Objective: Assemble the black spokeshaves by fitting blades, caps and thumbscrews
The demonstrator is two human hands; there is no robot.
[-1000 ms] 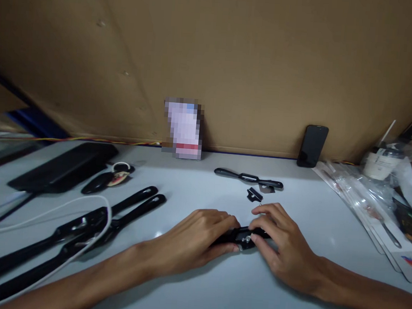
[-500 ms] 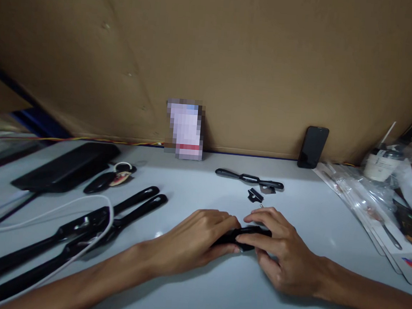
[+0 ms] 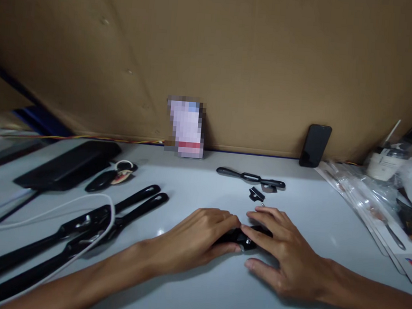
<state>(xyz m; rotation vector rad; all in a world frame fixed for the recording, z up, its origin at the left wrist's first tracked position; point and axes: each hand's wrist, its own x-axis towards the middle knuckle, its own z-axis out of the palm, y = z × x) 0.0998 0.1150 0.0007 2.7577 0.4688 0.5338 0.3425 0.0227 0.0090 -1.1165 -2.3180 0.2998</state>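
In the head view, a black spokeshave (image 3: 251, 240) lies on the table between my hands, mostly covered by fingers. My left hand (image 3: 203, 235) is closed round its left part, with the thumb along the near side. Over the right part my right hand (image 3: 287, 256) has its fingers spread, the index fingertip on or just above the tool and the thumb apart from it. Beyond them lie a small black metal cap piece (image 3: 257, 194), a dark flat plate (image 3: 269, 189) and another spokeshave body (image 3: 250, 178) with an open slot in its middle.
Two black spokeshaves (image 3: 89, 226) lie at left under a white cable (image 3: 111, 209). Behind them are keys (image 3: 121, 172) and a black case (image 3: 66, 165). A phone (image 3: 315, 145) leans on the cardboard wall (image 3: 255, 72). Blister packs (image 3: 382, 221) and a cup (image 3: 385, 164) are at right.
My right thumb has moved away from the spokeshave, towards me, and the right fingers have spread. My left hand keeps its grip. The view has shifted slightly.
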